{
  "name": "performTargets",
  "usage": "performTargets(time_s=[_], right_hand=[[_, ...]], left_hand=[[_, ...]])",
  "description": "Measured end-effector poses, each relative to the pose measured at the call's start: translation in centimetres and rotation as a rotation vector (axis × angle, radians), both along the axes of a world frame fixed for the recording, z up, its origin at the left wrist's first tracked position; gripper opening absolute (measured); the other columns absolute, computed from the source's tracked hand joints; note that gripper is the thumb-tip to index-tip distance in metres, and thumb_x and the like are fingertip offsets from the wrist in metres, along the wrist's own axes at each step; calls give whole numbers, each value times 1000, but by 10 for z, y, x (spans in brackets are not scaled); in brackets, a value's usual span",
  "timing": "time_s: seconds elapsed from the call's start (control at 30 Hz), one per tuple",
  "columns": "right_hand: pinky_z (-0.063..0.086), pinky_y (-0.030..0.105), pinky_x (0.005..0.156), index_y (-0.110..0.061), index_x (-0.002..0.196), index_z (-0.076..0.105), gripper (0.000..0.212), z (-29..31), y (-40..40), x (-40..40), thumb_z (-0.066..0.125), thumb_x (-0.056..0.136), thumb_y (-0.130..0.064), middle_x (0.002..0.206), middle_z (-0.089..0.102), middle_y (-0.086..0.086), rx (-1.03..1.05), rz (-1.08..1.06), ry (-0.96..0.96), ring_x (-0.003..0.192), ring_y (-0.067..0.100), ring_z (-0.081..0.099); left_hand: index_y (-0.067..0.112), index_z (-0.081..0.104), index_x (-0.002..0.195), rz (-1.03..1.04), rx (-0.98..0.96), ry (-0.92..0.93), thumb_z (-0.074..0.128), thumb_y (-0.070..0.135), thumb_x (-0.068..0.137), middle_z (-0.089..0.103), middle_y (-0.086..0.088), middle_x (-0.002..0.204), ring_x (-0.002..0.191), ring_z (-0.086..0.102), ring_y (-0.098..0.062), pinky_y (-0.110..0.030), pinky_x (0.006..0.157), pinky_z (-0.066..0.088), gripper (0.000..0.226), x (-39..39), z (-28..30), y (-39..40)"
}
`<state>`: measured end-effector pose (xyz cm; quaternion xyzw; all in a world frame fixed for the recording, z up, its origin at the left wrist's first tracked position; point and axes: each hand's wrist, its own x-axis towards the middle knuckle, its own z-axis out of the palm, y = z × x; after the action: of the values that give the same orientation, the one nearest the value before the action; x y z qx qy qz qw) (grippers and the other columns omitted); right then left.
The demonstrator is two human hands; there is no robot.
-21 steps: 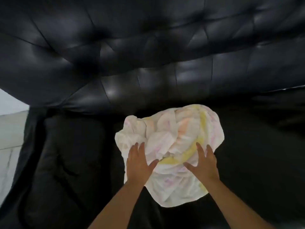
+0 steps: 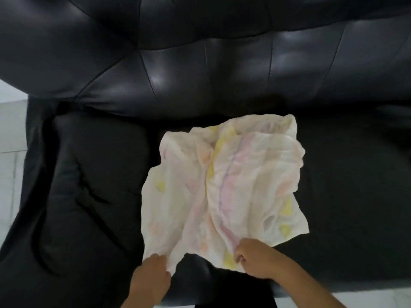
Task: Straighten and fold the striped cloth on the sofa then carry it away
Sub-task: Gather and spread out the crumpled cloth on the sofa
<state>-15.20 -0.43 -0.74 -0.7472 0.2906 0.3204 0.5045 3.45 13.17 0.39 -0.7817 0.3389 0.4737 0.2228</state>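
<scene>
- Striped cloth (image 2: 224, 185) lies mostly opened on the black sofa seat (image 2: 344, 196), far edge near the backrest, near edge at the seat front. Pale white w/ faint yellow, pink, purple stripes running away from me.
- Not flat yet: a long ridge runs down the middle, wrinkles both sides, right near corner flopped out on its own.
- My left hand (image 2: 153, 274) pinches the near-left corner, fingers curled round the fabric edge. Holding a corner there makes sense – gives me something to pull against.
- My right hand (image 2: 253, 256) grips the near edge approx mid-cloth, right where the ridge ends, fingers clamped on a bunch of fabric. Prob gripped there to tug that ridge out.
- Hands are apart, the edge between them sags in an arc, so no real tension across it yet.
- Judgement: in the straightening step; folding not begun, carrying way off.
- Around it: tufted black leather backrest (image 2: 200, 63) behind, a seat cushion (image 2: 89, 185) to the left, pale floor (image 2: 11, 152) at far left.
</scene>
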Motion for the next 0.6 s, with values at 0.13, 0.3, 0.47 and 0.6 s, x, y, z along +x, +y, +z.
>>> performTargets(time_s=[0.13, 0.3, 0.47, 0.6], right_hand=[[42, 25, 83, -3, 112, 58, 25, -12, -8, -36, 52, 89, -11, 109, 59, 9, -263, -729, 157, 99, 22, 56], [44, 35, 86, -5, 122, 46, 46, -31, -56, -32, 62, 84, -25, 111, 51, 3, -254, -1381, 109, 102, 23, 53], [43, 27, 62, -14, 70, 55, 25, -26, -75, -20, 47, 92, -24, 75, 56, 5, -194, -1579, -9, 68, 16, 52], [48, 22, 71, -28, 75, 53, 26, 36, -101, -44, 38, 97, -25, 84, 58, -5, -135, -2065, -337, 77, 7, 57]], left_hand=[[10, 36, 131, 246, -416, -20, 41, 22, 92, 43, -8, 139, 128, 39, -21, -28, 107, 30, 41, 3, -19, -37], [3, 47, 121, 356, -614, 80, 49, 23, 89, 57, -15, 120, 116, 50, -31, -34, 95, 39, 38, -6, -55, -112], [13, 51, 105, 836, -765, 164, 38, 14, 94, 59, -2, 85, 87, 53, -18, -4, 64, 39, 17, -25, -47, -121], [21, 49, 117, 1357, -940, 15, 32, 25, 96, 57, -17, 111, 106, 51, -37, -46, 97, 42, 28, 4, -5, -89]])
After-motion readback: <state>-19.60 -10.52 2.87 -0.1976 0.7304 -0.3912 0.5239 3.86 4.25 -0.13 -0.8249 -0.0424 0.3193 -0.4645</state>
